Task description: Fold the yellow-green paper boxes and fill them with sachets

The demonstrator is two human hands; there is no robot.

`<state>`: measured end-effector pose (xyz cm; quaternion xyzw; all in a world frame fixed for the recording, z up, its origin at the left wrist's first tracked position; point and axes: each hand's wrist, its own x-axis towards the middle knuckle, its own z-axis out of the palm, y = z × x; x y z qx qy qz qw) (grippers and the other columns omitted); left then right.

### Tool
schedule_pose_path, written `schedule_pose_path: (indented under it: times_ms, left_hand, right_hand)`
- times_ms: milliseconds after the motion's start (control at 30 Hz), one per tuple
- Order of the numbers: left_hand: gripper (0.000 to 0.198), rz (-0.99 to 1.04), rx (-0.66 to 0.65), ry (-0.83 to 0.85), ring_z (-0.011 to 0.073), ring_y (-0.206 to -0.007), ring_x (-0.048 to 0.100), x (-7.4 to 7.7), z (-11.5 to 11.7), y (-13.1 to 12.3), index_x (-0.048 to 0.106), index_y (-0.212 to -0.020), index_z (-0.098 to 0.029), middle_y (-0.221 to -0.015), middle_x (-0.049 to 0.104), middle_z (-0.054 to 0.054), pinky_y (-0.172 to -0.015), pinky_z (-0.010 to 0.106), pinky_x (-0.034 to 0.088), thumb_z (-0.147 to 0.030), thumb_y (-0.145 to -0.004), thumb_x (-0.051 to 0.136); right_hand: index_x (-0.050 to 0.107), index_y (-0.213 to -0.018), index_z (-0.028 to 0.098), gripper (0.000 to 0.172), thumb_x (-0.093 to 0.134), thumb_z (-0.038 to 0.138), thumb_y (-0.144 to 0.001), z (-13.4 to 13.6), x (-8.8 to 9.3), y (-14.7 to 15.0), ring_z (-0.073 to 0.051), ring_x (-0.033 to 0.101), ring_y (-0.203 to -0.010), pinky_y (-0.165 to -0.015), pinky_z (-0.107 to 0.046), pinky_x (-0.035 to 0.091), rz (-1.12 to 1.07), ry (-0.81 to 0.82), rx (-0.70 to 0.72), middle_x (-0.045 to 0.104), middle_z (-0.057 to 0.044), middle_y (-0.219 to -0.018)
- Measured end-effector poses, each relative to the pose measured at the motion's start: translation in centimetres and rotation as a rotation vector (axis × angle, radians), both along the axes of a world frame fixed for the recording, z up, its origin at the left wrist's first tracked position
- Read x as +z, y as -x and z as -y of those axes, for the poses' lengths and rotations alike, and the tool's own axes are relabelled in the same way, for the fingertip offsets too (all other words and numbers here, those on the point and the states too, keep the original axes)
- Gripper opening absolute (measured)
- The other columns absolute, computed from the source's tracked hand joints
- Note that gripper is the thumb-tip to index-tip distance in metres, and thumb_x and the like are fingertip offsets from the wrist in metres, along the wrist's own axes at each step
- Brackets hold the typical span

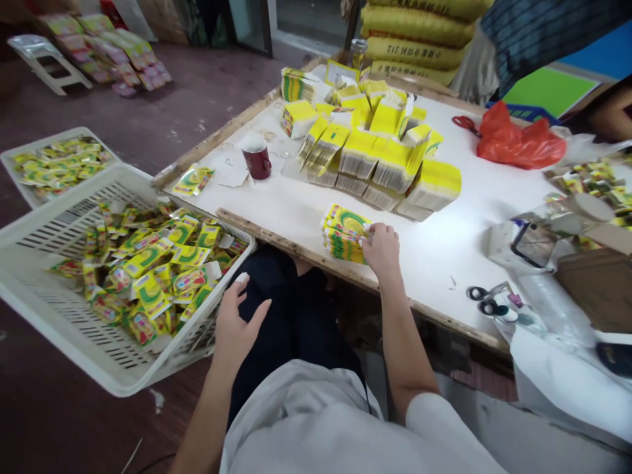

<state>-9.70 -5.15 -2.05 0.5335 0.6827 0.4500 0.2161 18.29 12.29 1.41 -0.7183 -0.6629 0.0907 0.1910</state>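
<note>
My right hand is at the table's near side, its fingers curled on the right end of a small stack of yellow-and-green packets. Its fingertips pinch the stack's edge; whether one packet or several are between them is hidden. Low beside the basket, my left hand has thumb and fingers apart and nothing in it. White covers show on some fingertips. The large white slotted basket holds a heap of small filled yellow boxes. Beyond my right hand stand rows of flat yellow cartons on the white tabletop.
A dark red mug and a loose packet sit at the table's left. Right are a red plastic bag, red scissors, black-handled scissors and a phone. A second basket stands on the floor; yellow sacks are stacked behind.
</note>
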Motion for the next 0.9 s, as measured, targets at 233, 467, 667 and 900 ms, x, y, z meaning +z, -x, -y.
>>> schedule_pose_path:
  times_ms: [233, 467, 667, 900]
  left_hand:
    - [0.055, 0.097, -0.057, 0.034, 0.0257, -0.112, 0.064, -0.1, 0.8, 0.1, 0.045, -0.133, -0.020, -0.128, 0.062, 0.015, -0.092, 0.047, 0.056, -0.035, -0.085, 0.067]
    - [0.059, 0.355, -0.081, 0.066, 0.0279, -0.110, 0.065, -1.1, 1.4, 0.0, 0.048, -0.132, -0.020, -0.123, 0.064, 0.016, -0.090, 0.047, 0.055, -0.041, -0.081, 0.071]
    - [0.089, 0.817, -0.253, -0.243, 0.0336, -0.128, 0.053, 0.0, -0.8, -3.4, 0.053, -0.136, -0.027, -0.143, 0.051, 0.014, -0.100, 0.046, 0.050, -0.074, -0.063, 0.072]
    - [0.062, 1.192, 0.063, -0.376, 0.0179, -0.071, 0.062, 4.0, -2.8, -5.7, 0.065, -0.087, -0.016, -0.075, 0.060, 0.003, -0.071, 0.032, 0.057, -0.076, -0.069, 0.063]
  right_hand:
    - [0.057, -0.095, 0.016, 0.026, 0.070, 0.030, -0.078, -0.9, 0.9, -0.1, -0.034, 0.054, -0.104, -0.090, -0.049, 0.041, -0.014, 0.048, -0.029, 0.059, -0.017, -0.107]
    - [0.045, -0.098, 0.020, 0.027, 0.064, 0.025, -0.079, 0.3, 1.7, 0.2, -0.022, 0.058, -0.076, -0.072, -0.034, 0.045, -0.147, -0.019, -0.046, 0.060, -0.004, -0.085]
    - [0.043, -0.098, 0.024, 0.024, 0.057, 0.022, -0.079, 7.6, 3.4, 4.7, -0.015, 0.053, -0.067, -0.064, -0.028, 0.045, -0.630, -0.152, 0.274, 0.054, 0.002, -0.081]
    - [0.038, -0.101, 0.025, 0.039, 0.065, 0.021, -0.074, 15.2, -0.1, 12.3, -0.012, 0.052, -0.072, -0.062, -0.023, 0.045, -1.181, 0.407, 0.623, 0.053, 0.003, -0.087]
